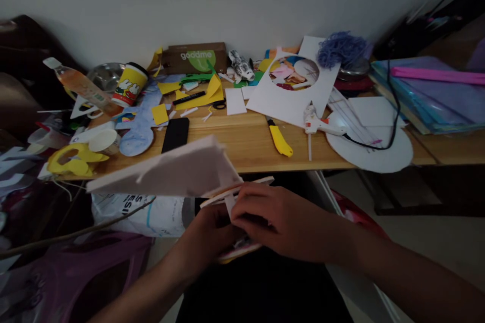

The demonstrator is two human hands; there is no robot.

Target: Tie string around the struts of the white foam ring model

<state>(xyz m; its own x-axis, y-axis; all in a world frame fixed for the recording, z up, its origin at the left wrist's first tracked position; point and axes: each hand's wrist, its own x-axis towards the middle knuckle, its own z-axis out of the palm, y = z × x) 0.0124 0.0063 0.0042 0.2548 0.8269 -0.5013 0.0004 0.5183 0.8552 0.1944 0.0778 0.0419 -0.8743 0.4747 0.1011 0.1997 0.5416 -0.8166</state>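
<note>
Over my lap, both hands grip a white foam-board craft piece (170, 169), made of a long flat panel joined to smaller layered parts. The long panel sticks out to the left, above the table's front edge. My left hand (212, 234) is closed around the lower layered parts, its fingertips partly hidden. From the right, my right hand (278, 217) pinches a narrow white strip (230, 205) against the same piece. Beyond them on the table lie a yellow utility knife (280, 139) and a white glue gun (322, 125) with a glue stick and black cord.
A black phone (176, 135), a yellow cup (130, 84) and a tilted drink bottle (83, 86) are at left. White board with a round hole (278, 103) leans behind. A white disc (394, 154) and plastic folders (435, 96) lie right. Below left stands a purple stool (87, 267).
</note>
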